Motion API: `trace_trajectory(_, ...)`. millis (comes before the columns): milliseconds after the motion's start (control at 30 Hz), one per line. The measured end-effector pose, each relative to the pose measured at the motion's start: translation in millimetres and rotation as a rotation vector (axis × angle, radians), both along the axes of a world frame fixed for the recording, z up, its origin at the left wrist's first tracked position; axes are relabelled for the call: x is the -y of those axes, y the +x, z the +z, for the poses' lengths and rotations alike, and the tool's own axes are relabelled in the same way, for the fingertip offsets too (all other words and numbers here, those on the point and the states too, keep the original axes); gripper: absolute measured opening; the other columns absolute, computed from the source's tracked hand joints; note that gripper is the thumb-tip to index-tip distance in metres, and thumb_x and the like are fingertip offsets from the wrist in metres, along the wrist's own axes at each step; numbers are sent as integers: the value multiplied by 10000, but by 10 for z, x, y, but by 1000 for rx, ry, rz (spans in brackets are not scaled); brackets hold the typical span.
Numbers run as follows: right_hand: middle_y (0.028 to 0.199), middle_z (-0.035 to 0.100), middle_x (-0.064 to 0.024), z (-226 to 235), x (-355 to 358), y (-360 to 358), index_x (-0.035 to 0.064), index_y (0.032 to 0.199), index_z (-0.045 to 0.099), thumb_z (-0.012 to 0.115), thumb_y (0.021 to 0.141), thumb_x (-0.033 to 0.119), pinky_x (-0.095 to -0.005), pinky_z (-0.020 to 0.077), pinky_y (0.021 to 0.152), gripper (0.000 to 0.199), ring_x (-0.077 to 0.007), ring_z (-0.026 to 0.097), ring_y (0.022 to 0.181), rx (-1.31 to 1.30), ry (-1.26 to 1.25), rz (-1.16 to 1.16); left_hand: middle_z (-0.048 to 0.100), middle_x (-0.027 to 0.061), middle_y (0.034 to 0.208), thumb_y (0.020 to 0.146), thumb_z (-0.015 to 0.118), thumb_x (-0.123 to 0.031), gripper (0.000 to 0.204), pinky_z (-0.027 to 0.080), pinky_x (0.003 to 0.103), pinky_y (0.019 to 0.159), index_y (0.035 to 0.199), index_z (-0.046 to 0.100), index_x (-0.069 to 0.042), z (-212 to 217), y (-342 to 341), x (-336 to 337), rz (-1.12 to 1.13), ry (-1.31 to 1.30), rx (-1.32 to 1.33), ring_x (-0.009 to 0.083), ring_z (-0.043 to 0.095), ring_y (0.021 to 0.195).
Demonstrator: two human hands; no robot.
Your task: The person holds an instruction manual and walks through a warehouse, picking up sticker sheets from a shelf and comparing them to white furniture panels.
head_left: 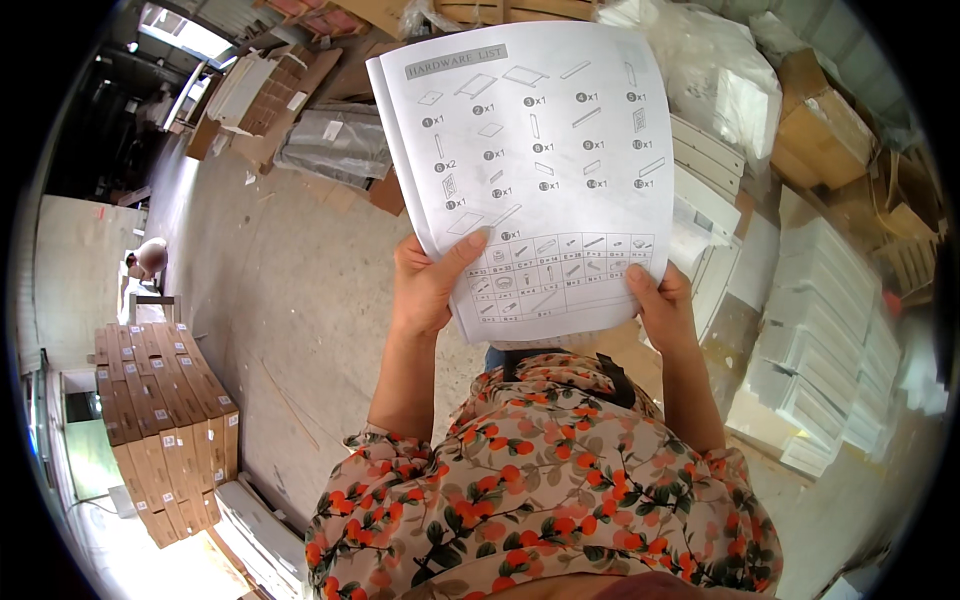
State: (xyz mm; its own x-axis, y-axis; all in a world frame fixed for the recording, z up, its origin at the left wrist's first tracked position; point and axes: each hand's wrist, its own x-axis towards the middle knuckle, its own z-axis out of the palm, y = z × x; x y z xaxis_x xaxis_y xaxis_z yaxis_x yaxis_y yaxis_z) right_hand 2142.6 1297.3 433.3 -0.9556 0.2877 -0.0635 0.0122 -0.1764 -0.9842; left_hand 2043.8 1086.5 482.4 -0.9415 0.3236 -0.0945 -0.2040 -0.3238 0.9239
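The person holds a stapled sheaf of assembly instructions (535, 170) up in front of the chest, its printed face toward the camera, showing a parts diagram with a small table along the bottom. The sheaf stands with its long axis running up and away from the body, tilted slightly so its top leans to the person's right, and both hands grip it at the lower edge, so nearly all the paper lies above and beyond the fingers. The left hand (428, 290) pinches the lower left corner, its thumb laid flat across the front of the page and the other fingers closed behind it, out of sight. The right hand (662, 305) clasps the lower right corner the same way, thumb on the front edge, fingers curled behind. Both hands sit at much the same height, neither nearer to the sheet's middle. Beyond the paper lies a bare concrete floor (290, 290), with a stack of flat brown cartons (165, 420) to the left, white furniture panels (830, 330) stacked to the right, and plastic-wrapped bundles (335, 145) farther off.
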Motion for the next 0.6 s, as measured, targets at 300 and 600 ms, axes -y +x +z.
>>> trace_trajectory(300,783,569,-17,-7,-28,-18,5,934,532,509,795,155,-193,410,571,206,-55,499,670,-18,-8,40,582,131,826,713,571,-10,189,483,261,584,888,538,54,-51,-12,6,13,21,11,162,574,683)
trace_trajectory(600,852,574,-56,-58,-65,-19,-9,962,512,524,783,146,-219,417,656,238,-91,522,747,-80,-40,68,585,125,825,709,576,-9,186,481,260,588,884,546,45,-84,-22,3,-1,42,-4,161,575,685)
